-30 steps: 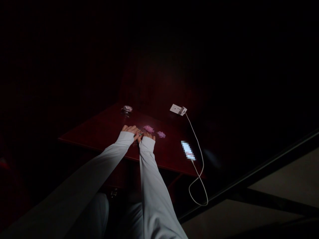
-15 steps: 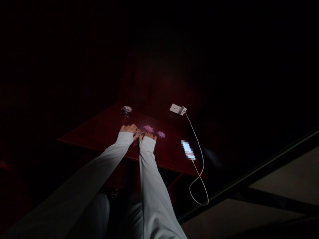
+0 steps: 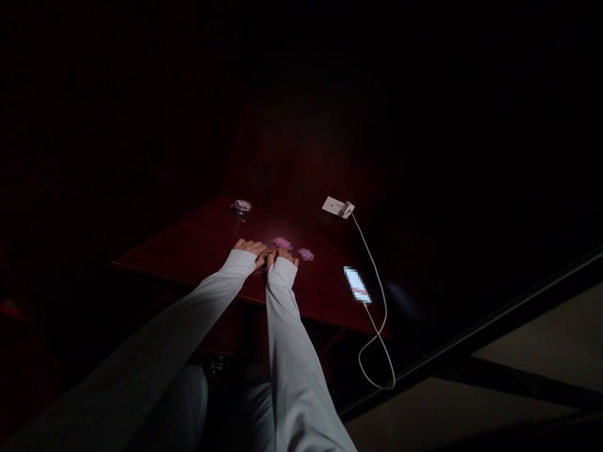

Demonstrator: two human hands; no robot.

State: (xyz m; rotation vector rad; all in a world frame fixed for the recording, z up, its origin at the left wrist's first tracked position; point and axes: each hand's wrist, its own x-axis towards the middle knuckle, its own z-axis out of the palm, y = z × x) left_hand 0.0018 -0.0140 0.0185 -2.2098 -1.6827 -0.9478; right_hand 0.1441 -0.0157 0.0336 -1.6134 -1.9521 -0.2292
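My left hand (image 3: 249, 247) rests low over the table (image 3: 188, 257), fingers bent and thumb tucked towards a pile of small mixed-coloured pieces (image 3: 266, 255). Close beside it, my right hand (image 3: 283, 255) has its fingers curled at the same pile. Both hands cover most of that pile, and whatever lies between the fingertips is too small to make out. Just beyond the right hand sits a heap of pink thin pieces (image 3: 281, 243). A smaller purple-pink heap (image 3: 306, 253) is to its right.
At the back left stands a small clear jar with a pale lid (image 3: 242, 206). A lit phone (image 3: 357, 284) lies at the right, with a white cable (image 3: 385, 301) running from it to a charger in a white socket plate (image 3: 335, 206). The surroundings are very dark.
My hands have drawn closer together, and less of the mixed pile shows between them. The view has shifted slightly. Both heaps, the jar and the phone stay in place.
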